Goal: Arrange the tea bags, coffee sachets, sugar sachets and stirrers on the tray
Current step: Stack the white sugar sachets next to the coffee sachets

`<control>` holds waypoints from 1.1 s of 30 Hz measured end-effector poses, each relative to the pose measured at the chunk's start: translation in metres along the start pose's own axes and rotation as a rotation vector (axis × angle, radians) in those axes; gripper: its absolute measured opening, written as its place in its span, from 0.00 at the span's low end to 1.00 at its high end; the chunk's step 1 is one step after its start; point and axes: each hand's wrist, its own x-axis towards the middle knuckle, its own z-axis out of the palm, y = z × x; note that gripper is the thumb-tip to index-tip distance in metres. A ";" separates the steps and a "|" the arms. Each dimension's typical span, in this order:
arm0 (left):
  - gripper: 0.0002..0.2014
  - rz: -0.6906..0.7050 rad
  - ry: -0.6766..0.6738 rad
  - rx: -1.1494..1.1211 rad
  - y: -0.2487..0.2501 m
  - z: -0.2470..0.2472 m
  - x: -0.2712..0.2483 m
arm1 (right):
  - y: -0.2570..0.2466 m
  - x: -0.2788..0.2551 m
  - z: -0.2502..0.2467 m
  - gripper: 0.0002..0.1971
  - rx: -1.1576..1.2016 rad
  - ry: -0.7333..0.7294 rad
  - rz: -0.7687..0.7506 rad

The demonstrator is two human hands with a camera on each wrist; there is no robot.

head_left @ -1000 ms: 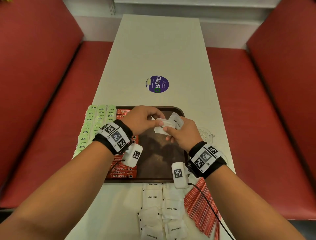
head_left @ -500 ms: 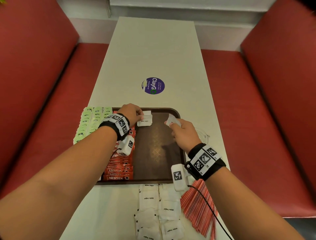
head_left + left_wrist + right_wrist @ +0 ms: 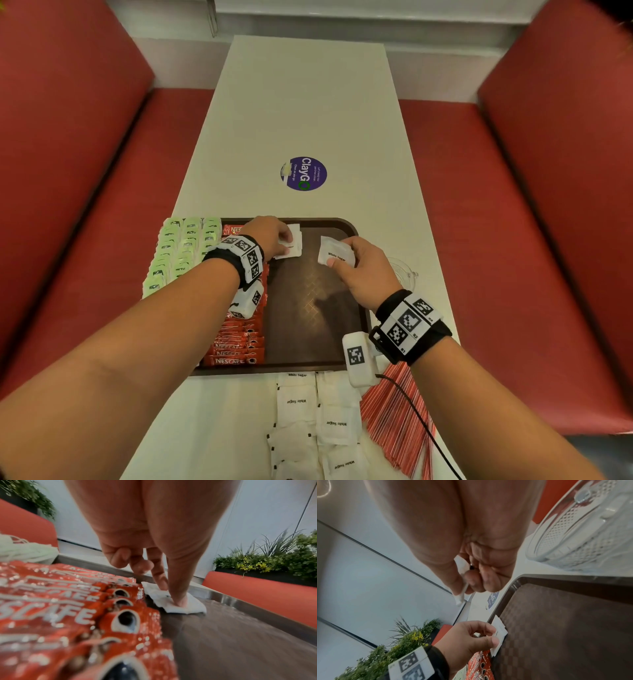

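A brown tray (image 3: 315, 342) lies on the white table. Green tea bags (image 3: 181, 250) fill its left side in rows, with a column of red Nescafe coffee sachets (image 3: 236, 346) beside them. My left hand (image 3: 284, 240) presses a white sugar sachet (image 3: 294, 248) flat on the tray's far end, right of the coffee sachets (image 3: 68, 615); thumb and forefinger tips rest on the sachet's (image 3: 188, 605) top, the other fingers curled. My right hand (image 3: 342, 262) hovers over the tray's far right and pinches a few sugar sachets (image 3: 334, 251), seen edge-on (image 3: 461, 582) in the right wrist view.
Loose white sugar sachets (image 3: 308, 421) and a fan of red stirrers (image 3: 394, 421) lie on the table in front of the tray. A clear plastic lid (image 3: 400, 274) sits right of the tray. A purple sticker (image 3: 303, 173) marks the table's middle. Red benches flank both sides.
The hands were together over the tray; my left hand carried one sugar sachet left and laid it beside the coffee sachets. My right hand stayed at the right, still holding sachets.
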 end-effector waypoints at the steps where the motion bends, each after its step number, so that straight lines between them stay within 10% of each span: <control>1: 0.13 0.000 -0.009 0.007 0.001 -0.001 -0.001 | 0.000 0.000 0.001 0.07 -0.004 -0.001 0.003; 6: 0.11 0.047 0.061 -0.013 0.007 -0.013 -0.009 | 0.000 0.003 0.003 0.07 0.004 -0.006 0.001; 10: 0.12 0.162 0.248 -0.453 0.026 -0.034 -0.035 | 0.003 0.003 0.005 0.07 -0.025 -0.016 0.000; 15: 0.08 0.354 0.016 -0.463 0.041 -0.044 -0.063 | 0.002 0.003 0.010 0.10 -0.002 -0.024 0.002; 21: 0.08 0.119 0.256 -0.366 0.013 -0.043 -0.044 | 0.002 -0.006 0.007 0.23 0.089 -0.074 0.096; 33: 0.12 -0.136 0.050 -0.023 -0.013 0.004 -0.010 | 0.025 -0.060 -0.002 0.15 -0.348 -0.376 -0.012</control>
